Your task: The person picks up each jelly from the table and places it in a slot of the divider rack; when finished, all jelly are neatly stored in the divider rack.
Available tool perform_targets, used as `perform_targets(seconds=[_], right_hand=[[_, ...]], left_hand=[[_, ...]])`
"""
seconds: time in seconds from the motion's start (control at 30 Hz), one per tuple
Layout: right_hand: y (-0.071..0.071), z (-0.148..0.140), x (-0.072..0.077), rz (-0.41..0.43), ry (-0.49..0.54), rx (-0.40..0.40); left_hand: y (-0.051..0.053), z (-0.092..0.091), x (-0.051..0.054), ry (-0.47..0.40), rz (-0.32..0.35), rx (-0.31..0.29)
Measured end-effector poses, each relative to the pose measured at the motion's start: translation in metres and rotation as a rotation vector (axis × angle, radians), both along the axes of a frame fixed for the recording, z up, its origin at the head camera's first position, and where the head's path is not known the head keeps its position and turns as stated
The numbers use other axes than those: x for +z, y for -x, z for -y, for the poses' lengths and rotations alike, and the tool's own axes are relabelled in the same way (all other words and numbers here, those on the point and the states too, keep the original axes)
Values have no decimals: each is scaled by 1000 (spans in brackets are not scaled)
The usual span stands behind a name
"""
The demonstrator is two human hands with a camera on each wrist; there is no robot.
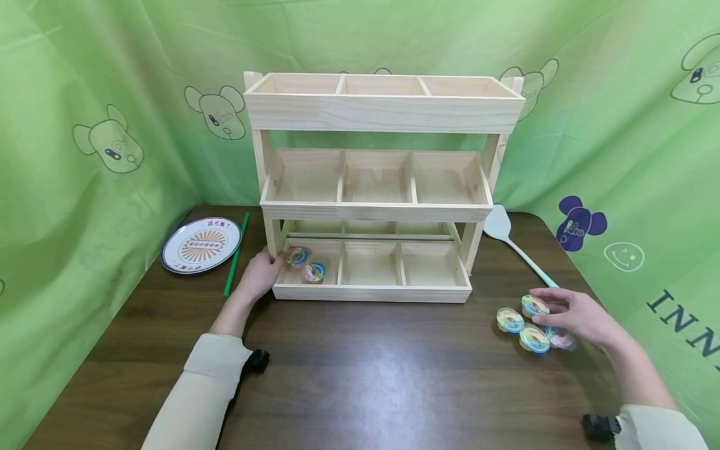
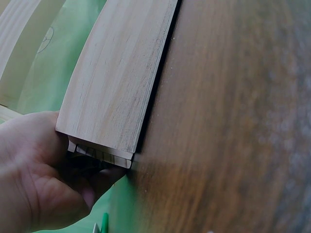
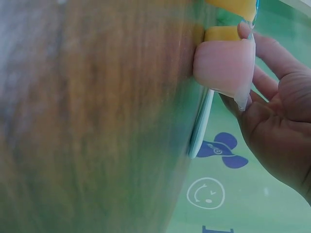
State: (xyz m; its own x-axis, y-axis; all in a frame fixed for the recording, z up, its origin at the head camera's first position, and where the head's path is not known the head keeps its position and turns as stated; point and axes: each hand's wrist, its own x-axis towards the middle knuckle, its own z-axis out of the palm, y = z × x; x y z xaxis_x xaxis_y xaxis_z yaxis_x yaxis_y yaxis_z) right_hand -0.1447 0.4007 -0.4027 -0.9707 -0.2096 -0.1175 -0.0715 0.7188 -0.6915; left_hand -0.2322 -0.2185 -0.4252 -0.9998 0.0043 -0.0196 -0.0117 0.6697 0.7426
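A three-tier wooden rack [image 1: 368, 294] stands on the table, each tier split into three compartments. My left hand [image 1: 261, 274] grips the left end of its bottom tier; in the left wrist view, fingers curl about the tray's end [image 2: 104, 87]. Two jelly cups [image 1: 314, 272] lie in the bottom-left compartment. Over on the right, my right hand [image 1: 579, 315] pinches a jelly cup [image 1: 535, 305] between thumb and fingers. Beside it sit three more: one on the left [image 1: 510, 320], one in front [image 1: 534, 339] and a pink one [image 3: 226, 65] partly beneath the hand.
A white plate [image 1: 185, 265] and a green stick [image 1: 232, 275] lie to the rack's left. On the right, a pale spatula [image 1: 497, 223] extends from behind the rack toward the right hand. Green printed cloth [image 1: 394, 37] hangs around the table [image 1: 360, 375].
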Motion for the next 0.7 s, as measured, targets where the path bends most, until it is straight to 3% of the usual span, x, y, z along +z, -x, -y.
perform_targets(seconds=[0.43,0.7], right_hand=[[0,-1,3,-41,-120,-34],[-3,-2,9,-99,-101,-78]], left_hand=[[-1,-1,0,5,-8,7],[1,0,-1,-4,-9,0]])
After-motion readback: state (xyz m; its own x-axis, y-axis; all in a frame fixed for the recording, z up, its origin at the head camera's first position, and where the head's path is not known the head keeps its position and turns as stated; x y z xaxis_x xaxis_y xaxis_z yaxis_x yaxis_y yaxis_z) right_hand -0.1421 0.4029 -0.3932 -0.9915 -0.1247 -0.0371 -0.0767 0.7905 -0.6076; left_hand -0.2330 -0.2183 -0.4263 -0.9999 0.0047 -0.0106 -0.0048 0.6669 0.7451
